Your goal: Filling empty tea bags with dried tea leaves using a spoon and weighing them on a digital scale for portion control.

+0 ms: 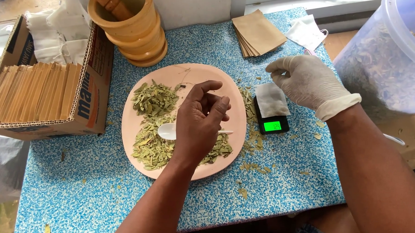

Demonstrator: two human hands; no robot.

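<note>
Bright, even daylight (soft shadows only), sharp focus, slight wide-angle edge bend.

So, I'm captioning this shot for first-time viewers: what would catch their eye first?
The round pink plate at the centre, heaped with dried green leaves, where the bare left hand holds a small white plastic spoon. To its right, the white-gloved right hand hovers over a small black pocket scale with a glowing green display, carrying a white paper sachet.
</note>
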